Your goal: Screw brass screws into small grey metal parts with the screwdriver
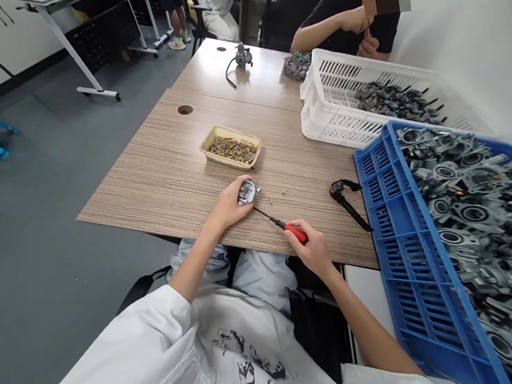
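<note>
My left hand [231,204] is closed around a small grey metal part [247,192] with brass-coloured pieces on it, low over the wooden table. In my right hand [311,248] is a screwdriver [295,233] with a red handle, its dark shaft pointing left toward the metal part. Whether the tip touches the part cannot be made out. Two small brass pieces, one [284,191] farther right and one [270,200] nearer the part, lie on the wood. Beyond them stands a cream tray [206,151] of brass and grey pieces.
A black watch [348,200] lies at the right, beside a blue crate [398,243] of metal castings. Behind it stands a white crate [335,118] with dark parts. A carburetor-like part [243,56] and a grey pile [297,64] sit farther back, near a person's hands.
</note>
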The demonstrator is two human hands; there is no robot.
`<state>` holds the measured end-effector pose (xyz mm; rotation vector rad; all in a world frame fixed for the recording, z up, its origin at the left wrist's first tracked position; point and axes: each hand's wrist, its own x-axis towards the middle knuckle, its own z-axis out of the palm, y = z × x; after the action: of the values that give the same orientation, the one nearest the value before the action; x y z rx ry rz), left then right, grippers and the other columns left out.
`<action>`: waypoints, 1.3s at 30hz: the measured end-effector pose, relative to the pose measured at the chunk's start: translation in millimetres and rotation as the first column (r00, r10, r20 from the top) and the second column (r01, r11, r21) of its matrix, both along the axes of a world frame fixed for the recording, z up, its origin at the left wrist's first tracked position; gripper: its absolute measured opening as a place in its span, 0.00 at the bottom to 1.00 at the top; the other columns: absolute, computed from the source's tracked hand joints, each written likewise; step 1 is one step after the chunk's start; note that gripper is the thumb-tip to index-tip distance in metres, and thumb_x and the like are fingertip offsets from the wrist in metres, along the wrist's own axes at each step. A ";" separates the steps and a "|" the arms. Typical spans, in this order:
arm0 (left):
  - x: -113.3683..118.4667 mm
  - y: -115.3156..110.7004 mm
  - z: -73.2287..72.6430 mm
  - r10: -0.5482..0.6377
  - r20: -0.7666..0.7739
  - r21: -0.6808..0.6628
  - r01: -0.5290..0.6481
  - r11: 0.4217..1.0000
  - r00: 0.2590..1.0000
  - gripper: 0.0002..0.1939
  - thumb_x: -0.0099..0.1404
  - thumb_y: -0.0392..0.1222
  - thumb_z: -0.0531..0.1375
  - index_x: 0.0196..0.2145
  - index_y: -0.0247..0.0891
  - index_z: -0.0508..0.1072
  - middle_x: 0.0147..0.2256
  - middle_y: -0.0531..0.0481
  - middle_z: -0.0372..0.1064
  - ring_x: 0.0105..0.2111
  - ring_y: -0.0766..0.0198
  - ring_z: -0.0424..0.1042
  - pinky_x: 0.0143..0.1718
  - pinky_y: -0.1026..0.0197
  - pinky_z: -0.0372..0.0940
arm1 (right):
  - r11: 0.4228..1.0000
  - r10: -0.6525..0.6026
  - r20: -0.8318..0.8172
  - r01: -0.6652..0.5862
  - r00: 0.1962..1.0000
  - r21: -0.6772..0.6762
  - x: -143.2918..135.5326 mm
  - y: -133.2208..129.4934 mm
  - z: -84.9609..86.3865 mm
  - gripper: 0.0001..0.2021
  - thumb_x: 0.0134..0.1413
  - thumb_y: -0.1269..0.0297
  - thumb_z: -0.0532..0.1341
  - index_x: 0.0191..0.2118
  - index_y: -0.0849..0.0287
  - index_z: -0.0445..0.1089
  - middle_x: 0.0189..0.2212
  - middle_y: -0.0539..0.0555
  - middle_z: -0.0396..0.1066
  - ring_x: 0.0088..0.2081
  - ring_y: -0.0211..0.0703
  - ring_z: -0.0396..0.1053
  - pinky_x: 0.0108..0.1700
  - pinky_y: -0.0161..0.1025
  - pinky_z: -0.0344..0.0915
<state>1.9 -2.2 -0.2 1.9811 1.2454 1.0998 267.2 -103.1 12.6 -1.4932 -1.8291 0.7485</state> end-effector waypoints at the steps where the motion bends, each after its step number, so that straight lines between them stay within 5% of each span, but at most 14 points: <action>1: 0.0 -0.1 0.2 0.000 0.000 -0.001 0.000 1.000 1.000 0.32 0.59 0.32 0.63 0.61 0.40 0.66 0.55 0.45 0.75 0.54 0.54 0.76 0.58 0.54 0.69 | 1.000 0.000 0.000 0.000 1.000 -0.002 0.0 0.0 0.0 0.11 0.68 0.53 0.62 0.45 0.54 0.74 0.38 0.53 0.80 0.38 0.49 0.78 0.43 0.40 0.70; 39: 0.0 -1.2 2.8 -0.001 -0.014 0.007 0.001 1.000 1.000 0.31 0.59 0.32 0.63 0.60 0.40 0.66 0.56 0.45 0.74 0.55 0.55 0.76 0.60 0.55 0.68 | 1.000 -0.007 0.022 0.008 1.000 -0.003 -0.3 -0.6 -3.3 0.12 0.68 0.51 0.62 0.46 0.53 0.74 0.39 0.54 0.81 0.39 0.50 0.79 0.44 0.42 0.71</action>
<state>1.9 -3.4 2.7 1.9979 1.2492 1.0926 266.9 -103.6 9.3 -1.5150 -1.8383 0.7342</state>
